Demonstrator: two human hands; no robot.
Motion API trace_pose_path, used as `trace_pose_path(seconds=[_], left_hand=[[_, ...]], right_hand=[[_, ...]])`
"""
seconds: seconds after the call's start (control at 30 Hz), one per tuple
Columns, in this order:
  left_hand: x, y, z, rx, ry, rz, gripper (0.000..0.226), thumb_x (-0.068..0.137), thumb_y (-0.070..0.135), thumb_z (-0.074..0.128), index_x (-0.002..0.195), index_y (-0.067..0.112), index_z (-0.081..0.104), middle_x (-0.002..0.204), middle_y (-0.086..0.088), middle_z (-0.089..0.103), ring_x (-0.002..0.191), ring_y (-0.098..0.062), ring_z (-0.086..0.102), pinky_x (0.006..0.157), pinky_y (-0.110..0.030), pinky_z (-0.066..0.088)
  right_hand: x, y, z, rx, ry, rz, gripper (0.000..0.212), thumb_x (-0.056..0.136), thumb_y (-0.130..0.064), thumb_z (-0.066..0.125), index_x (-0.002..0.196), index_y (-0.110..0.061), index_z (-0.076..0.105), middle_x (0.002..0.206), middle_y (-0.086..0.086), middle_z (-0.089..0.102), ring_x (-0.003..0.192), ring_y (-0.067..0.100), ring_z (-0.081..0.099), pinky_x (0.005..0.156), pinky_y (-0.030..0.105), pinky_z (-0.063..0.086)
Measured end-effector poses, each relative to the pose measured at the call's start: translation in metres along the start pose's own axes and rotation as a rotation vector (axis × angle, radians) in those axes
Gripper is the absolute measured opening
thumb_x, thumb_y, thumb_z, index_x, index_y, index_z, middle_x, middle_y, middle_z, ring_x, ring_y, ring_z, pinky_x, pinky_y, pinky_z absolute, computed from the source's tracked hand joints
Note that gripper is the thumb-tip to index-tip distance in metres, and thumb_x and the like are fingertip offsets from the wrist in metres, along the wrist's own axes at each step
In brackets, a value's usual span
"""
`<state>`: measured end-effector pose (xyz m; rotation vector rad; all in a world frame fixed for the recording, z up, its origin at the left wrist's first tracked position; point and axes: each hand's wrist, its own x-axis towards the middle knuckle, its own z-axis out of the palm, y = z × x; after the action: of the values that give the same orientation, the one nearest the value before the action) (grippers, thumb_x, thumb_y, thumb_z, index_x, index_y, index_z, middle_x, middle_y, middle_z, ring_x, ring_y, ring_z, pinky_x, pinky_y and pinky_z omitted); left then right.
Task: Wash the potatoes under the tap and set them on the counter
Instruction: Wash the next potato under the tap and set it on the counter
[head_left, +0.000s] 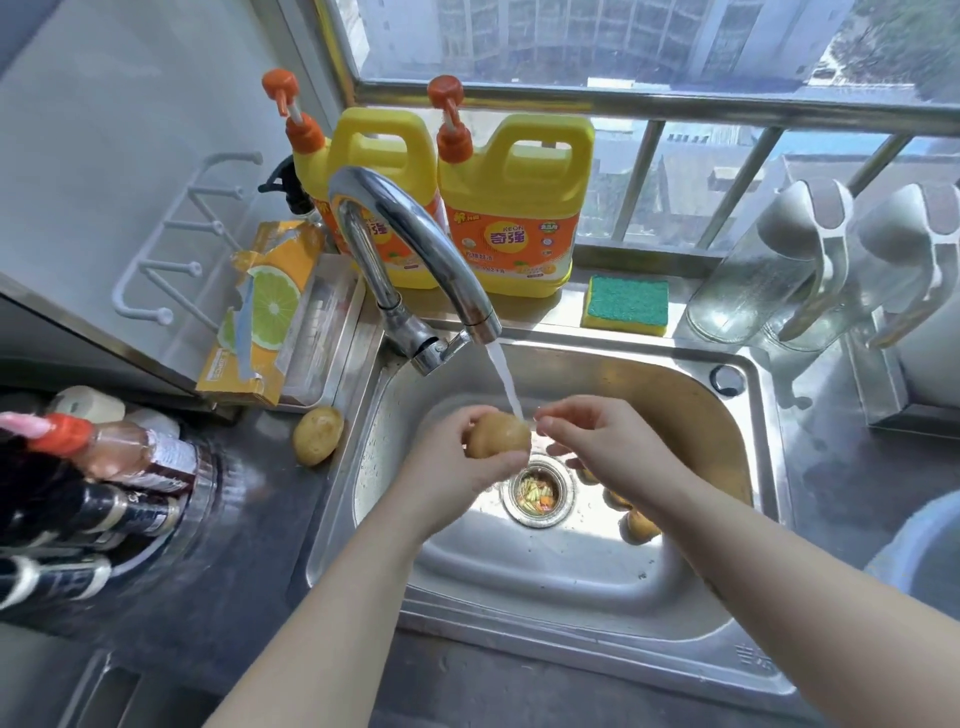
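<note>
Tan potato (498, 434) lies in my left hand (447, 460), fingers curled round it, under the stream from the tap (415, 244), over the sink's (545, 577) middle. My right hand (597, 441) reaches its right end; I cannot tell whether it grips.

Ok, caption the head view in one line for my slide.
Left hand holds a potato under the running tap, right hand at its end; another potato lies on the counter.

Person's body: two forearms, bare from the frame's lower edge to the wrists. Left grip (447, 460) and right grip (597, 441) are bare; a small dark mark (720, 592) shows on the right forearm (779, 597), lower right.
</note>
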<state>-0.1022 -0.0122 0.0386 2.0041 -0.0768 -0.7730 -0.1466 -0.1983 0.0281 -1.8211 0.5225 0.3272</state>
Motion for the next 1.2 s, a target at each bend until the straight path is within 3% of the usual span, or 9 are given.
trace_pose_path(seconds=[0.07,0.13,0.2,0.3,0.47,0.57,0.67,0.97,1.2], left_hand=[[-0.005,-0.013,0.005,0.285,-0.017,-0.006,0.062,0.075,0.034,0.084,0.131,0.032,0.056,0.119,0.009,0.063,0.102,-0.012,0.063,0.087,-0.028,0.054],[-0.011,-0.025,0.011,0.343,-0.015,-0.037,0.065,0.075,0.034,0.083,0.133,0.031,0.053,0.124,0.008,0.06,0.107,-0.014,0.061,0.093,-0.035,0.053],[-0.015,-0.037,0.013,0.339,0.041,-0.045,0.063,0.077,0.032,0.081,0.132,0.029,0.052,0.128,0.007,0.055,0.109,-0.014,0.058,0.093,-0.032,0.052],[-0.019,-0.05,0.007,0.246,0.174,-0.087,0.057,0.078,0.032,0.08,0.127,0.033,0.052,0.122,0.011,0.055,0.101,-0.012,0.058,0.079,-0.025,0.048],[-0.024,-0.073,-0.016,-0.007,0.52,-0.129,0.044,0.079,0.035,0.078,0.119,0.031,0.059,0.107,0.01,0.063,0.097,-0.013,0.061,0.079,-0.029,0.048],[-0.03,-0.091,-0.032,-0.218,0.747,-0.165,0.045,0.083,0.031,0.072,0.124,0.021,0.058,0.114,0.001,0.066,0.106,-0.02,0.063,0.089,-0.033,0.048],[-0.032,-0.108,-0.044,-0.269,0.873,-0.183,0.044,0.088,0.024,0.068,0.129,0.014,0.055,0.122,-0.006,0.066,0.11,-0.023,0.062,0.096,-0.034,0.047],[-0.037,-0.131,-0.06,-0.167,0.916,-0.21,0.048,0.089,0.026,0.065,0.135,0.02,0.051,0.131,-0.009,0.06,0.115,-0.03,0.058,0.099,-0.042,0.047],[-0.031,-0.132,-0.069,0.029,0.861,-0.249,0.072,0.084,0.023,0.074,0.147,0.015,0.041,0.145,-0.015,0.041,0.131,-0.032,0.043,0.111,-0.039,0.034]], right_hand=[[-0.002,0.018,0.007,-0.182,-0.065,0.039,0.01,0.093,-0.026,0.068,0.094,-0.021,0.077,0.08,-0.006,0.074,0.076,0.013,0.069,0.063,0.019,0.048],[-0.005,0.029,0.014,-0.296,-0.156,0.081,0.011,0.092,-0.026,0.068,0.092,-0.018,0.076,0.075,-0.009,0.069,0.068,0.009,0.061,0.058,0.015,0.043],[-0.004,0.037,0.02,-0.319,-0.19,0.108,0.011,0.091,-0.027,0.068,0.09,-0.019,0.075,0.078,-0.006,0.069,0.073,0.014,0.063,0.068,0.025,0.05],[0.001,0.041,0.028,-0.308,-0.191,0.121,0.007,0.09,-0.029,0.069,0.085,-0.026,0.073,0.088,-0.001,0.072,0.088,0.023,0.069,0.084,0.04,0.056],[0.0,0.037,0.036,-0.279,-0.218,0.094,0.011,0.094,-0.023,0.065,0.094,-0.015,0.074,0.087,-0.005,0.069,0.079,0.016,0.066,0.066,0.026,0.048],[-0.001,0.04,0.04,-0.272,-0.245,0.125,0.007,0.094,-0.024,0.065,0.089,-0.023,0.07,0.092,0.01,0.076,0.075,0.019,0.066,0.064,0.028,0.046],[0.001,0.044,0.044,-0.278,-0.256,0.141,0.008,0.094,-0.026,0.064,0.087,-0.026,0.069,0.095,0.014,0.076,0.078,0.02,0.068,0.06,0.026,0.045],[0.003,0.044,0.053,-0.269,-0.286,0.144,0.013,0.094,-0.024,0.063,0.098,-0.016,0.073,0.097,0.006,0.075,0.076,0.015,0.07,0.066,0.03,0.048],[0.005,0.042,0.058,-0.268,-0.293,0.145,0.012,0.095,-0.025,0.063,0.095,-0.018,0.073,0.094,0.003,0.075,0.075,0.014,0.069,0.065,0.027,0.05]])
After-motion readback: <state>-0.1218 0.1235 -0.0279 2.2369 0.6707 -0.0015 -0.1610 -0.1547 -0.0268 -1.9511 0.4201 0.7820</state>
